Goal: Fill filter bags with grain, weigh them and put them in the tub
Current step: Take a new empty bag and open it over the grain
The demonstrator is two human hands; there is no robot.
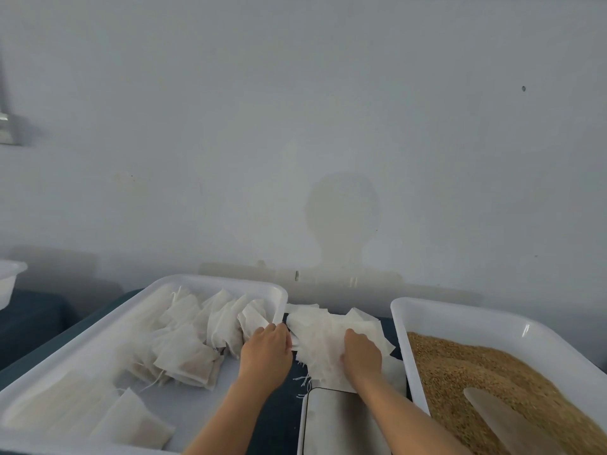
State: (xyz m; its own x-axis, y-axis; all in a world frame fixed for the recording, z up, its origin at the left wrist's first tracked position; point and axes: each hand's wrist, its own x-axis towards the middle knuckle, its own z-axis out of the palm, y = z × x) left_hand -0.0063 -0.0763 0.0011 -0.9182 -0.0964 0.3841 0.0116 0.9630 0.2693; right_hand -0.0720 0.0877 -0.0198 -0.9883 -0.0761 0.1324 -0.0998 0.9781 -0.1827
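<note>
The scale (341,418) lies nearest, its front cut off by the frame edge. Just beyond it, on the desk (279,418) between the tubs, sits the pile of empty bags (328,330). The right hand (361,353) presses curled fingers into the pile; the left hand (266,349) pinches its edge. These bags look feather-light, limp and clingy, likely best peeled off singly by a corner. The grain (476,372) tub (460,315) holds a blurred scoop (502,418). Filled bags (187,353) lie in the left tub (138,300). The fingertips are hidden.
</note>
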